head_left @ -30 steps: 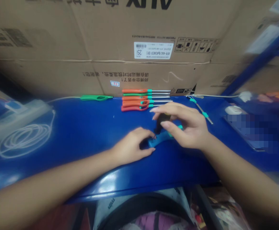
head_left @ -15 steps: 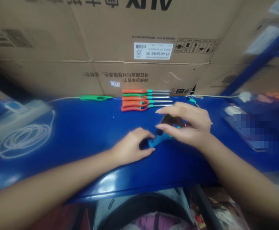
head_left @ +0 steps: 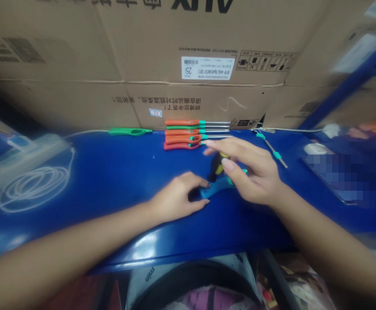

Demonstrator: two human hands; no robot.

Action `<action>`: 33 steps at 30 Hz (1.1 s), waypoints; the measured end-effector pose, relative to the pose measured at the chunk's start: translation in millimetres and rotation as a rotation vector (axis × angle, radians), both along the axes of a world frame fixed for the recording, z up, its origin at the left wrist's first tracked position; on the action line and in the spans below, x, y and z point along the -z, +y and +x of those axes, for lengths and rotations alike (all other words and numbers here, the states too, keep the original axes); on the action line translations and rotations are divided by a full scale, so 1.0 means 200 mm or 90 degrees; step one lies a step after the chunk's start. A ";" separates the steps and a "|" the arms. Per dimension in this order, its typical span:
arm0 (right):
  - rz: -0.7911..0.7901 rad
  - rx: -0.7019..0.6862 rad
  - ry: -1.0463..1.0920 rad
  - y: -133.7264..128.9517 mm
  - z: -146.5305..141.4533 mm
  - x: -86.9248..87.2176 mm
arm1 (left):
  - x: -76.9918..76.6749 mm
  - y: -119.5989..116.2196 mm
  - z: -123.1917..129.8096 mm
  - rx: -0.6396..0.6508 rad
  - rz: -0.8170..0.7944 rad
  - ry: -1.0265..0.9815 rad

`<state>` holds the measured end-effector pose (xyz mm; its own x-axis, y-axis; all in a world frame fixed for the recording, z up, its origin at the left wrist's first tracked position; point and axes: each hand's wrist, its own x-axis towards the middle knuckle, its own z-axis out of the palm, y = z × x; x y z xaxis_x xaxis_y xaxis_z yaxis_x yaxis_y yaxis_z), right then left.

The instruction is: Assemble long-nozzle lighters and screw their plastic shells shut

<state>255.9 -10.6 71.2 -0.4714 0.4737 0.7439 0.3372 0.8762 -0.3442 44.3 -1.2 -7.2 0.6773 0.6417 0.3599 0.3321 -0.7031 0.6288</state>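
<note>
My left hand [head_left: 178, 196] grips the end of a blue lighter handle [head_left: 215, 188] lying on the blue table, with thumb and fingertips on either side of it. My right hand [head_left: 255, 172] holds a short black and yellow screwdriver [head_left: 218, 165] between thumb and fingers, its dark lower end at the blue handle. Part of the blue handle is hidden under my right hand. Behind them lies a row of several orange, green and red lighters [head_left: 183, 140] with metal tubes pointing right. A loose metal tube with turquoise parts [head_left: 276, 154] rests to the right.
A green lighter handle [head_left: 126, 131] lies at the back left. A coiled white cable [head_left: 33, 189] and a power strip [head_left: 42, 148] are on the left. Cardboard [head_left: 155, 56] stands along the back. To the right are a phone-like flat object [head_left: 330, 178] and a white item [head_left: 315, 149].
My right hand has turned and shifted slightly left, showing more of the screwdriver and uncovering the loose metal tube. My left hand stays on the blue handle.
</note>
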 end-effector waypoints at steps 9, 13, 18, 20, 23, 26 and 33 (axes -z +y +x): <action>0.046 0.005 0.008 0.00 0.00 -0.01 | -0.01 0.00 0.00 -0.007 -0.002 0.001; -0.103 -0.049 0.002 -0.01 -0.01 -0.01 | -0.01 0.00 0.00 -0.007 -0.004 0.013; 0.040 0.023 0.036 0.01 -0.02 0.01 | 0.00 0.00 0.00 -0.014 0.007 0.004; 0.053 0.026 0.044 0.01 -0.02 0.01 | 0.00 0.00 0.00 -0.015 -0.002 0.010; -0.065 -0.031 0.047 0.01 -0.01 0.01 | -0.01 0.00 0.00 -0.015 -0.013 0.021; -0.062 -0.041 0.058 0.01 0.00 0.00 | -0.01 0.00 0.00 -0.014 -0.003 0.021; -0.001 -0.025 0.027 -0.01 -0.01 -0.01 | -0.01 -0.01 0.00 -0.020 0.008 0.032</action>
